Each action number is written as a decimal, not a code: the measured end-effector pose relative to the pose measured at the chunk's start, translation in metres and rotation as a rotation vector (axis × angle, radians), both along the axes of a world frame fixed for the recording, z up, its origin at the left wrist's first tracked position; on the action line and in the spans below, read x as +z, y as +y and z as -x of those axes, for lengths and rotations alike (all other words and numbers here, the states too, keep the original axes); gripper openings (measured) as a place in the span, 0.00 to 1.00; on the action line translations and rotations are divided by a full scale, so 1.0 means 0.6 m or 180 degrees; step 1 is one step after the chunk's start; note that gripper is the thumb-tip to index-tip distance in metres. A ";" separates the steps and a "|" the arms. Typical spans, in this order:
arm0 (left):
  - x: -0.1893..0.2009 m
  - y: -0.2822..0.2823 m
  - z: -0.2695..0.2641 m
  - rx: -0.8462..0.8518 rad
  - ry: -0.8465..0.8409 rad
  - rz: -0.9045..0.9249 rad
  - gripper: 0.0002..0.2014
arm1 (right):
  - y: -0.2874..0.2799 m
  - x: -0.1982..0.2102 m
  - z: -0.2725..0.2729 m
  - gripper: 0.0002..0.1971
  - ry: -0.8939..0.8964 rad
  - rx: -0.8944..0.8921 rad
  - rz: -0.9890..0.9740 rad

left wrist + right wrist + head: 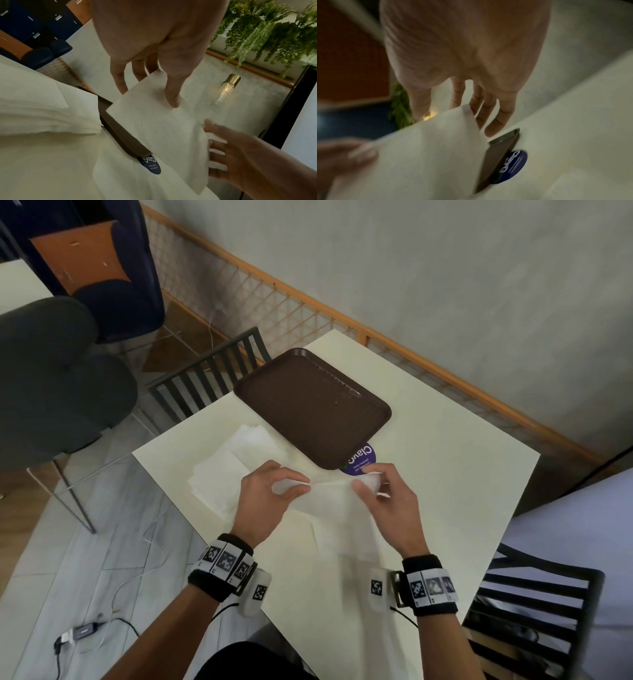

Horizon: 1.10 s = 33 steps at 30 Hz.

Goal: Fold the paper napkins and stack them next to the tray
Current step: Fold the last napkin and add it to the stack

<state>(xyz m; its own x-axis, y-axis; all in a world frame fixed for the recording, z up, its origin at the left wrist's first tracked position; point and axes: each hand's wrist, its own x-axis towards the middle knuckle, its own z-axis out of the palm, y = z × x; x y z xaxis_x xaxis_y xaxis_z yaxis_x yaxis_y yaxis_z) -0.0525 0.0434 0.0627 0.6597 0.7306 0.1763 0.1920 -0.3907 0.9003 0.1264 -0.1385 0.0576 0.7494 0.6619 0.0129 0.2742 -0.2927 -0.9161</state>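
A person stood at a cream table point(445, 474), both hands raised just above it. The left hand point(263, 498) pinched one upper corner of a white paper napkin point(329, 494) between thumb and forefinger; in the left-wrist view its remaining fingers point(120, 79) hung straight and slightly spread behind the sheet. The right hand point(387, 501) pinched the opposite corner, thumb in front, the other fingers point(498, 116) lying loosely side by side behind the paper. The napkin hung between the two hands, its lower part trailing toward the table.

A brown tray point(311, 405) lay at 12 o'clock from the hands, one corner covering part of a round purple sticker point(363, 460). A stack of unfolded white napkins point(222, 470) rested at 10 o'clock from the held sheet, just beside the tray's near-left edge. Dark slatted chairs point(205, 378) stood at 11 o'clock and 4 o'clock.
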 end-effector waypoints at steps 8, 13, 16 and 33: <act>-0.009 0.011 0.019 0.0070 0.0281 -0.0970 0.07 | 0.079 -0.022 0.050 0.22 -0.2079 0.1030 0.0867; 0.033 0.039 0.049 -0.0091 0.0503 -0.0827 0.10 | 0.122 -0.024 0.058 0.14 -0.2346 0.1427 0.0565; 0.058 0.059 0.075 0.0133 0.0516 -0.0249 0.09 | 0.136 -0.009 0.049 0.15 -0.2058 0.1798 0.0536; -0.134 0.210 0.128 0.1861 0.1148 0.0248 0.04 | 0.424 -0.122 0.030 0.04 -0.0347 0.0801 0.1238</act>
